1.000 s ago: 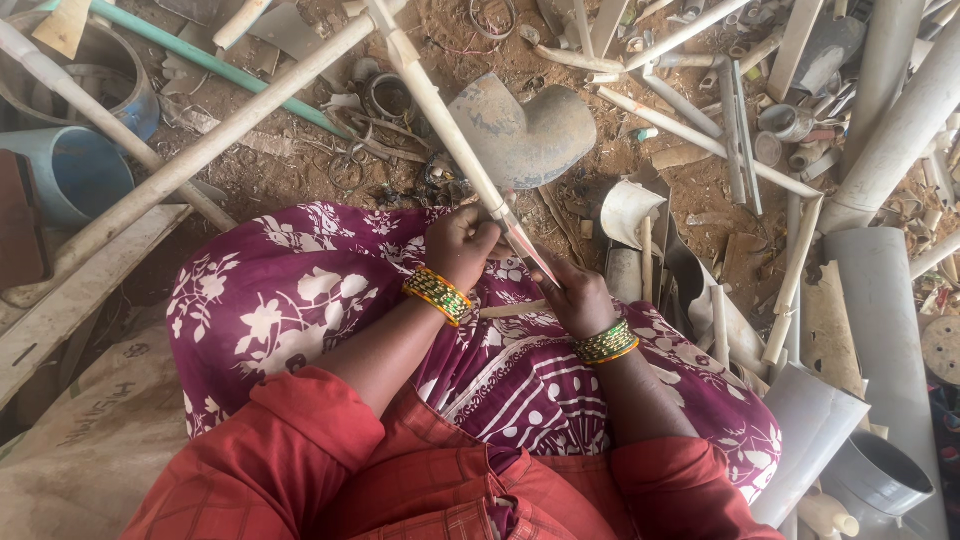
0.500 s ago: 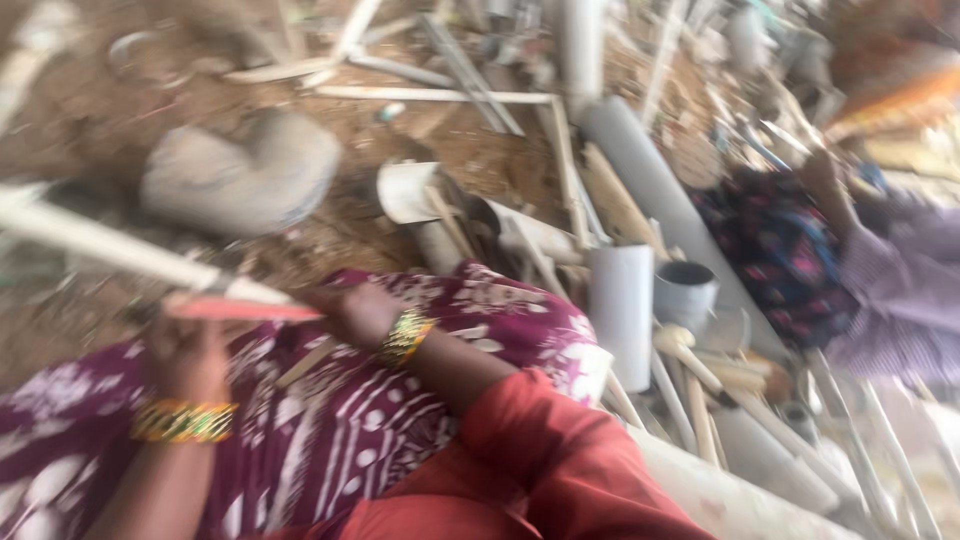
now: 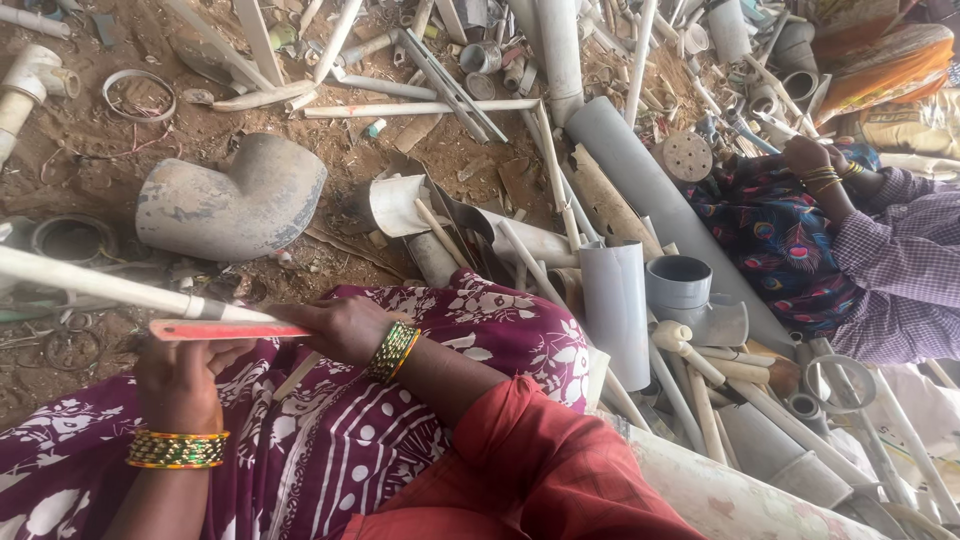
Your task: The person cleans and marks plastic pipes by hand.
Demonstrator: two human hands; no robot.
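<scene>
1. White plastic is in hand: a long thin pipe (image 3: 95,285) runs in from the left edge of the view and ends over the person's lap.
2. Left hand (image 3: 180,380) sits under that pipe end with fingers curled up around it, holding it steady; gold and green bangles ring the wrist.
3. Right hand (image 3: 340,325) has its fingers wrapped tight on one end of a red flat tool (image 3: 225,329), which looks like a blade or file; I cannot tell which.
4. That tool lies along the pipe, touching it just beside the left hand.
5. How far along: the pipe appears whole, with no cut or loose piece showing where the tool meets it, so the work on this piece seems at an early stage, as far as I can judge.
6. On the dirt ground (image 3: 100,150) ahead lie many more pieces: a big grey elbow fitting (image 3: 230,200), grey tubes, thin white pipes.
7. At the right edge another person's hand (image 3: 805,155) rests on a patterned lap, well apart.
</scene>
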